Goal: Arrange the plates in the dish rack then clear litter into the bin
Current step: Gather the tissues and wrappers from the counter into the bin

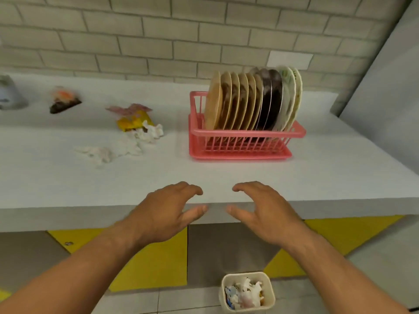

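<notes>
A pink dish rack [240, 145] stands on the white counter [158, 177], right of centre. Several plates [249, 103] stand upright in it: tan ones on the left, dark ones in the middle, pale patterned ones on the right. Crumpled white tissues [127, 143] and yellow and pink wrappers [133, 118] lie left of the rack. A further wrapper [64, 99] lies at the far left. A cream bin [248, 291] holding litter stands on the floor below. My left hand [167, 209] and right hand [263, 209] hover over the counter's front edge, fingers loosely curved, holding nothing.
A pale cup-like object [9, 94] sits at the counter's far left edge. A brick wall runs behind the counter. Yellow and grey cabinet fronts [158, 257] lie under the counter. A grey panel [385, 98] rises at the right.
</notes>
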`<state>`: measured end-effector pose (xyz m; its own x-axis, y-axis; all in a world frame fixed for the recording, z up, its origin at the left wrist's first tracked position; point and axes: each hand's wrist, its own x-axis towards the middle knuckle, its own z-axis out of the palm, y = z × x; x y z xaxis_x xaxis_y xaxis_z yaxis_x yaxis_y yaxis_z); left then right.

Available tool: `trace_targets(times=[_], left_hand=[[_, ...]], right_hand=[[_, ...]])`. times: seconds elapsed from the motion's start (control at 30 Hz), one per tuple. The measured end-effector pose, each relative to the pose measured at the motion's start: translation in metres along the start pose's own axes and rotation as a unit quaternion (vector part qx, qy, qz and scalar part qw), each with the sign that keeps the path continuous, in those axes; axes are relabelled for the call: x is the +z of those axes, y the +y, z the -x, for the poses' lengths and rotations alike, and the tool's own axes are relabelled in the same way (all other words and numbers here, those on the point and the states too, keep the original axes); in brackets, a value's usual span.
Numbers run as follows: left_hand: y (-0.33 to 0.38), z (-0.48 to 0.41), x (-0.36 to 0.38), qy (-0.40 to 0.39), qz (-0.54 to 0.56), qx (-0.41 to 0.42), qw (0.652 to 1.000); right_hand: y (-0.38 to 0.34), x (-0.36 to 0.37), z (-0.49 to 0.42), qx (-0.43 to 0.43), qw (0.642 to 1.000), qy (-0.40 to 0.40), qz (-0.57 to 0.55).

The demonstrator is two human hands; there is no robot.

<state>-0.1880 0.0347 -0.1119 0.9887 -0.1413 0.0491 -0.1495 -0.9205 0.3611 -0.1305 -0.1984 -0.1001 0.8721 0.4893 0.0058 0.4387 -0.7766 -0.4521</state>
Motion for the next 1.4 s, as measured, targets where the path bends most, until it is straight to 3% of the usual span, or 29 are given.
trace_targets(times=[0.33, 0.8, 1.07, 1.23, 1.4], left_hand=[[-0.064, -0.020, -0.037, -0.012, -0.014, -0.003, 1.000], [-0.171, -0.064, -0.068, 0.035, -0.002, -0.067, 0.997], [-0.262, -0.065, -0.091, 0.044, -0.081, -0.034, 0.995], [-0.318, -0.062, -0.093, -0.024, -0.121, -0.036, 0.992], [-0.342, -0.067, -0.077, -0.019, -0.143, 0.036, 0.989]], right_hand=[[-0.055, 0.019, -0.052, 0.004, 1.000, 0.002, -0.029], [-0.103, 0.056, -0.178, -0.054, 0.998, -0.038, -0.005], [-0.158, 0.094, -0.216, -0.027, 1.000, -0.011, -0.003], [-0.184, 0.123, -0.232, 0.009, 1.000, -0.006, 0.007], [-0.203, 0.151, -0.243, 0.043, 0.999, -0.008, 0.003]])
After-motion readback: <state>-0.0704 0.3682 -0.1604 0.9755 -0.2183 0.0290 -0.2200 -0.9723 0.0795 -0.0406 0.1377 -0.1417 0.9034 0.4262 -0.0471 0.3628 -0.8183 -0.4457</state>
